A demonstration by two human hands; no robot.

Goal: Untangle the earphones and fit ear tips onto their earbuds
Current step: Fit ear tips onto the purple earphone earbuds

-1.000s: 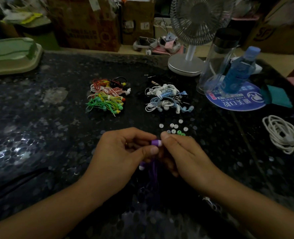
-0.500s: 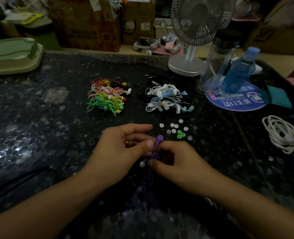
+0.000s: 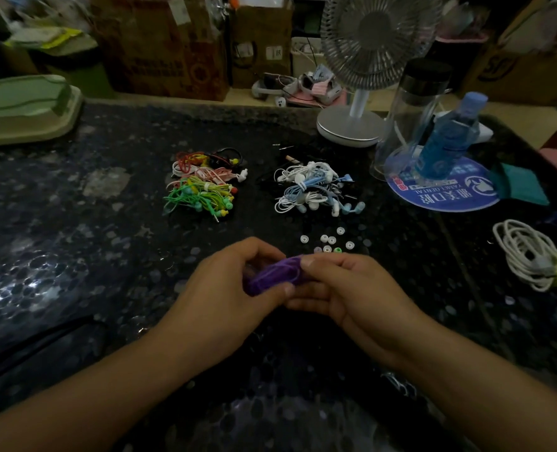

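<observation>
**Both hands hold a bundle of purple earphones over the dark counter**

The left hand and the right hand meet above the near middle of the speckled black counter. Between them sits a wound bundle of purple earphones. The left hand curls its fingers over the bundle's far side, with its thumb pressed against the near edge. The right hand pinches the bundle's right end, thumb on top and fingers tucked beneath. Whether the bundle touches the counter cannot be told.

Just beyond the hands lies a loose scatter of small ear tips, mostly white, with one green among them. Farther back are two heaps of earphones, set apart from each other: a colourful one of green, yellow, pink and red cords on the left, and a white and pale blue one on the right.

At the far edge of the counter stands a white desk fan. Beside it, to the right, a clear tumbler with a dark lid and a blue bottle stand on a round blue mat. A coiled white cable rests near the right edge, and a pale green tray sits at the far left.
</observation>
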